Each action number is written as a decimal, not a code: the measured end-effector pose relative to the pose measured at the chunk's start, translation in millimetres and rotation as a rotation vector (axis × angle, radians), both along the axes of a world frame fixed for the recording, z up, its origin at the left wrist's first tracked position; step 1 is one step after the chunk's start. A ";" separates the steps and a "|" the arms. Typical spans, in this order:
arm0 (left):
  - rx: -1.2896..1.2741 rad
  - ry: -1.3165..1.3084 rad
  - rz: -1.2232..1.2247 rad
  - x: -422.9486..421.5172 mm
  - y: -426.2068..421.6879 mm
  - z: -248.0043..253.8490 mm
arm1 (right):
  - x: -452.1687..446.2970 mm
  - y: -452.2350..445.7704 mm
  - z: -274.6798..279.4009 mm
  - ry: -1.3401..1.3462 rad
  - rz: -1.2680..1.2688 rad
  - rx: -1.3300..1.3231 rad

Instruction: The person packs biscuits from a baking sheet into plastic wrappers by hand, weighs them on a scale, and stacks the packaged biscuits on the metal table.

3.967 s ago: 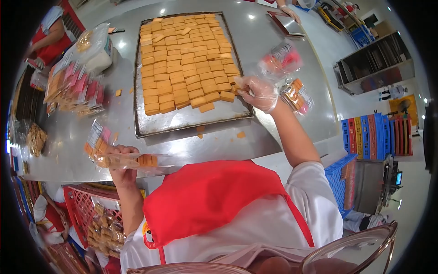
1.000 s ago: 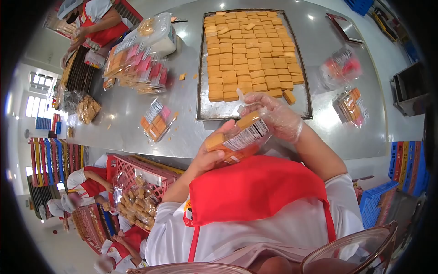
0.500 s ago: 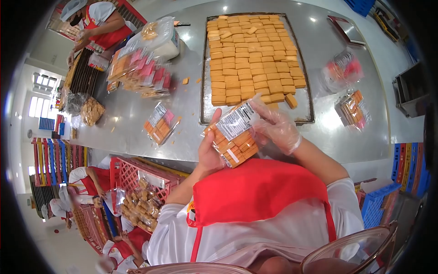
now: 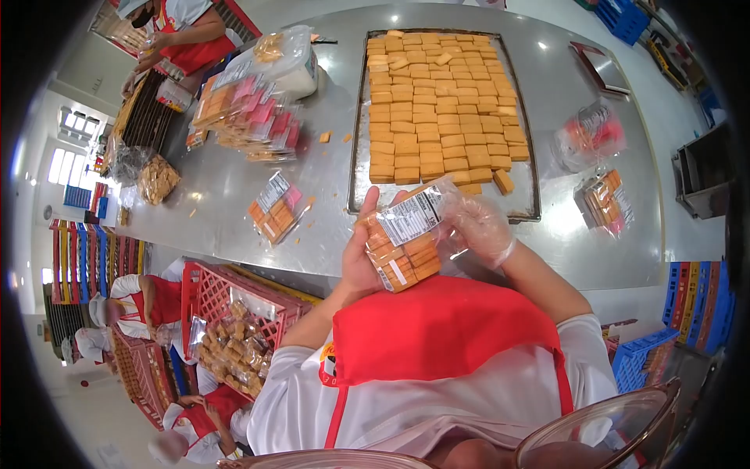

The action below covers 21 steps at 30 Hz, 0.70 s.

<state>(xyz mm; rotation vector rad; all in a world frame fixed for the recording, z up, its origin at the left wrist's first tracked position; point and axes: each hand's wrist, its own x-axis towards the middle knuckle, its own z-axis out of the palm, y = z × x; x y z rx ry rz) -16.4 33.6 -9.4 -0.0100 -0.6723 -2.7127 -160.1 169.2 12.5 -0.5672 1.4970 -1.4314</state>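
The packet [image 4: 383,248] is clear, glossy plastic over orange-brown biscuits [image 4: 420,256], a white printed label [image 4: 406,220] across its upper part. It tilts between both hands, near the tray [image 4: 519,194] on the surface [image 4: 226,184]. The bare left hand [image 4: 357,262] grips its left edge — the gloved right hand [image 4: 486,230] curls, gripping its right side.

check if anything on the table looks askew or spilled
Yes, minor things. One biscuit at the near right corner of the tray sits turned out of line with the rows. Left of the tray, small loose pieces lie directly on the metal table, outside any pack.
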 end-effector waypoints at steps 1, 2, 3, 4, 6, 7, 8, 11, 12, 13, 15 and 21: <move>-0.013 0.019 -0.002 -0.4 -0.2 -1.3 | 1.2 -0.5 1.9 -0.050 -0.040 -0.054; -0.001 0.012 0.012 -1.0 -0.1 -1.7 | 3.9 -1.3 3.7 -0.102 -0.080 -0.107; 0.012 0.004 0.026 -2.0 0.0 -0.8 | 5.6 -1.5 4.4 -0.156 -0.121 -0.158; 0.025 -0.005 0.040 -2.4 0.3 -0.2 | 5.4 -1.0 4.2 -0.093 -0.129 -0.172; -0.010 -0.026 0.033 -1.9 -0.7 0.2 | 4.6 -2.0 7.4 0.034 -0.146 -0.198; -0.028 -0.036 0.030 -2.0 -1.1 0.4 | 5.9 -1.6 12.7 0.087 -0.108 -0.209; -0.020 -0.027 0.031 -2.5 -0.9 0.7 | 7.8 -0.1 20.0 0.140 -0.070 -0.219; 0.000 0.005 0.028 -3.9 -0.7 -0.4 | 2.1 0.8 15.5 0.636 -0.045 -0.316; 0.005 0.019 0.023 -4.0 -1.3 -2.3 | -0.1 0.4 9.8 0.858 -0.051 -0.357; 0.010 0.033 0.018 -3.9 -1.6 -3.3 | 1.0 -0.1 5.1 0.751 -0.070 -0.345; 0.026 0.049 0.019 -4.2 0.0 -2.5 | 5.2 -1.2 1.9 0.538 -0.105 -0.319; -0.045 -0.009 0.024 -5.6 0.2 -0.3 | 9.8 -2.7 15.1 1.149 -0.239 -0.354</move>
